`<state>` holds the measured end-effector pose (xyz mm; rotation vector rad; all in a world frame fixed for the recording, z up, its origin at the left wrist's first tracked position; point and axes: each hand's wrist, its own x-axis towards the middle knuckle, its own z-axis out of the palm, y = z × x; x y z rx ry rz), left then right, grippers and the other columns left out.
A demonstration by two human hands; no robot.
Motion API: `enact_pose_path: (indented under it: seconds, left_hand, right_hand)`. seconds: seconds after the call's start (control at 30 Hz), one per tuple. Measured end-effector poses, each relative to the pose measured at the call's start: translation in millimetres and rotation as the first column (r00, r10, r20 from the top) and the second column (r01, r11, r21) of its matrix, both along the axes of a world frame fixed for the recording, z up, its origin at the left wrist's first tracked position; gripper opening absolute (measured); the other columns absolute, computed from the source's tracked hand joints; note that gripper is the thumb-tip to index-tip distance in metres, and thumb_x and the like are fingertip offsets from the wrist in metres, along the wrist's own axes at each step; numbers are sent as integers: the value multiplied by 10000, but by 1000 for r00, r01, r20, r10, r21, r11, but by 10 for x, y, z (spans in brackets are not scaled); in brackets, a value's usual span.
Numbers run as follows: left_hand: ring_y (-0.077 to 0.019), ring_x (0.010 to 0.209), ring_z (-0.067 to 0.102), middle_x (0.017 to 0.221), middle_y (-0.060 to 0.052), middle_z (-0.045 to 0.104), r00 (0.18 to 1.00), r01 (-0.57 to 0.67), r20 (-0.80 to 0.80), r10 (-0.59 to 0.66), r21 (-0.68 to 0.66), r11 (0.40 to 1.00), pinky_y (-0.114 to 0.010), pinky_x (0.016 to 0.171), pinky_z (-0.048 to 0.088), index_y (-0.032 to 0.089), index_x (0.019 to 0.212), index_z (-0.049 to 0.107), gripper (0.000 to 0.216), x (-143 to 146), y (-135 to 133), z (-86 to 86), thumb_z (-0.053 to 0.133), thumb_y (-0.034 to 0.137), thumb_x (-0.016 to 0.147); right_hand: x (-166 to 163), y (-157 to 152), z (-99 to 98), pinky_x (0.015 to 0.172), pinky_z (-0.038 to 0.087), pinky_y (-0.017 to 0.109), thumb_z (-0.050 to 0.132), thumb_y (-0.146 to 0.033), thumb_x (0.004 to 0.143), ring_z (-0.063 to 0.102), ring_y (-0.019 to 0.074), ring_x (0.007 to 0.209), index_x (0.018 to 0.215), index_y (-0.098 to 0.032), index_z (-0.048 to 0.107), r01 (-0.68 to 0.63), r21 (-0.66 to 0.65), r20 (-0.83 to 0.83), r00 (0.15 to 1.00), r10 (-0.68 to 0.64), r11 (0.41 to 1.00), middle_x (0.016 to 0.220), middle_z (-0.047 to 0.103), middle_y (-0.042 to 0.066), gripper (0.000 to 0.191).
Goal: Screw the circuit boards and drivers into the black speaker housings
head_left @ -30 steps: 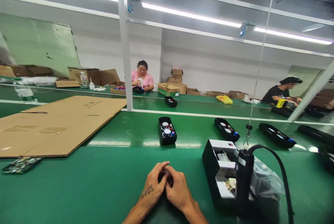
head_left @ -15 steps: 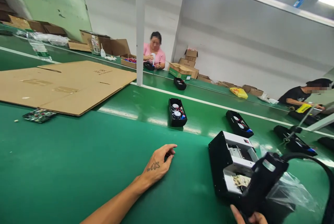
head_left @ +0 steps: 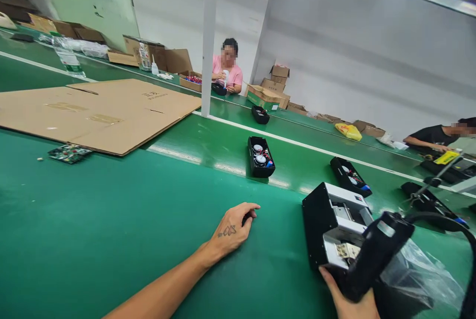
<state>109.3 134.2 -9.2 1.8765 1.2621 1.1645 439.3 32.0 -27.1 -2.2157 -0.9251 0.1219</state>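
Observation:
My left hand (head_left: 233, 228) rests on the green tabletop, palm down, with loosely bent fingers and a gap between thumb and forefinger. No held object shows in it. At the lower right is my right hand (head_left: 345, 299), its thumb stretched up to the lower front corner of a black-and-white boxy machine (head_left: 319, 227). A thick black cylinder (head_left: 377, 254) with a pale label and a black cable stands in front of the machine and hides most of that hand's fingers. Pale metal parts show inside the machine's openings.
Behind lie black housings with white round parts and wires (head_left: 261, 158). A flattened cardboard sheet (head_left: 126, 120) and a circuit board (head_left: 70, 153) lie left. Clear plastic film (head_left: 420, 269) lies right. A white post (head_left: 208, 36) rises midway. Two people work across the tables.
The view has shifted slightly. My right hand has moved up, bringing its thumb to the machine's lower corner. My left hand stays resting on the table.

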Motion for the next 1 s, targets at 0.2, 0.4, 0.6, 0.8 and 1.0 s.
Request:
enact_pose_path:
  seconds: [0.2,0.4,0.6,0.8,1.0]
  left_hand:
    - [-209,960,777,1056,-44,823,999,21,-27,-20,39,999,-353,954,626,238,1252,758,408,-31,7,-51,510,192,932]
    - [-219,939,795,1026,-40,833,999,23,-37,-21,76,997,-357,918,649,243,1220,771,376,-62,77,-122,515,245,944]
    - [-228,896,808,983,-33,838,998,44,-49,-40,100,994,-361,890,668,255,1190,791,356,-61,89,-111,544,310,939]
    - [-240,968,807,1102,-56,835,997,52,-60,-46,110,993,-359,896,670,235,1205,771,382,-91,135,-89,522,291,921]
    - [-273,1030,801,1116,-93,830,997,-3,-71,12,136,991,-405,950,671,221,1215,772,397,-101,158,-143,546,290,896]
  right_hand:
    - [54,73,200,844,576,517,800,-828,544,735,471,1045,1085,-219,689,-146,49,-155,976,152,988,1004,795,157,823]
    - [-207,-315,233,738,522,361,808,-580,788,565,212,734,890,-278,495,-123,531,-5,989,148,839,824,535,-24,447]
    - [-1163,-198,533,704,513,303,622,-165,902,574,176,741,933,-255,562,-690,434,109,678,727,579,879,567,1,113]
    - [-1798,897,555,638,540,258,655,-108,720,619,137,659,969,-252,634,-789,382,-112,477,872,481,900,672,-31,289]
    - [-1950,1180,197,661,562,259,612,-117,755,650,157,657,1084,-242,649,-745,446,-113,502,857,496,750,649,-54,354]
